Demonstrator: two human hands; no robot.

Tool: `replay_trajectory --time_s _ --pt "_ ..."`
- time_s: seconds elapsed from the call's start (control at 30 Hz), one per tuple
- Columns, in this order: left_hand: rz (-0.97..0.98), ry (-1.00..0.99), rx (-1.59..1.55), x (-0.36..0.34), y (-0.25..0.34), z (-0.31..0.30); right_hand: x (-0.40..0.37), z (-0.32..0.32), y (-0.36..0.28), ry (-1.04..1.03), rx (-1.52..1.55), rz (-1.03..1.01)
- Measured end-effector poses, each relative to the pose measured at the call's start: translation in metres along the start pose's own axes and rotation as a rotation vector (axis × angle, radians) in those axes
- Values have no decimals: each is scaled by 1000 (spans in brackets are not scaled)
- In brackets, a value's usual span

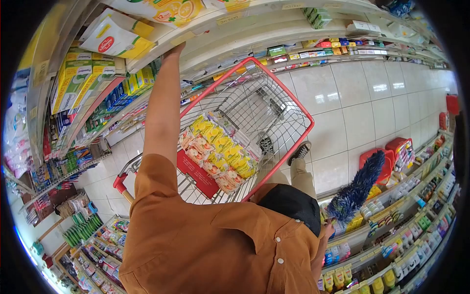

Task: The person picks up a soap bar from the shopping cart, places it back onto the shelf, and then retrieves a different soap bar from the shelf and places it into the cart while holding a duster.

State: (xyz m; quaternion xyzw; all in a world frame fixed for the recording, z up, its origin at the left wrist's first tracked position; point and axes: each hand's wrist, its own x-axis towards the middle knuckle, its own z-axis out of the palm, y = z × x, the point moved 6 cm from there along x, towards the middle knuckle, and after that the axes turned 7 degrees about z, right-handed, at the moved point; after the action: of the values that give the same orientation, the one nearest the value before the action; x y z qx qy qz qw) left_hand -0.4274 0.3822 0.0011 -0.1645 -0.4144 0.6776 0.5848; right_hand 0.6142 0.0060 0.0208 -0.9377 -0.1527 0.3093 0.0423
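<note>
Head view: a long shelf [264,29] runs by the left hand [175,50], whose fingers are largely hidden at its edge; how far open they are, or what they hold, cannot be told. Between both hands stands a red-rimmed shopping cart [312,122] carrying yellow and pink packs [215,147]. A blue duster [360,186] extends outward from the right hand [328,229], closed around its base.
</note>
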Motion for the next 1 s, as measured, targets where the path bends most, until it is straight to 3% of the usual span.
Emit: replay_trajectory --time_s 0.07,0.13,0.23,0.27,0.33,0.43,0.47,0.57,0.7,0.8,0.93,1.0 --pt "202 98 616 5 8 -5 -2 1 5 -3 54 -21" --pt "396 173 1529 6 21 -1 -17 -1 -4 8 64 -16" --pt "417 211 3163 13 10 4 -34 1 -11 -21 106 -26" --pt "407 221 3531 13 -20 4 -33 3 -8 -17 111 -43" --pt "385 220 3896 15 -52 3 -28 6 -2 -20 29 -136" --pt "383 226 3888 15 -68 3 -20 8 11 -30 -34 -192" --pt "388 234 3885 15 -71 3 -36 5 2 -23 84 -14" --pt "455 160 3851 14 -77 6 -37 2 8 -25 192 -112" --pt "465 140 3884 -2 -97 14 -18 -7 23 28 3 52" --pt "944 321 3814 -42 -151 25 -7 -4 22 9 5 3" --pt "1261 -125 3601 -140 -271 17 9 -1 20 -22 10 -69" --pt "1145 264 3417 -205 -274 6 15 1 10 -41 4 -98"
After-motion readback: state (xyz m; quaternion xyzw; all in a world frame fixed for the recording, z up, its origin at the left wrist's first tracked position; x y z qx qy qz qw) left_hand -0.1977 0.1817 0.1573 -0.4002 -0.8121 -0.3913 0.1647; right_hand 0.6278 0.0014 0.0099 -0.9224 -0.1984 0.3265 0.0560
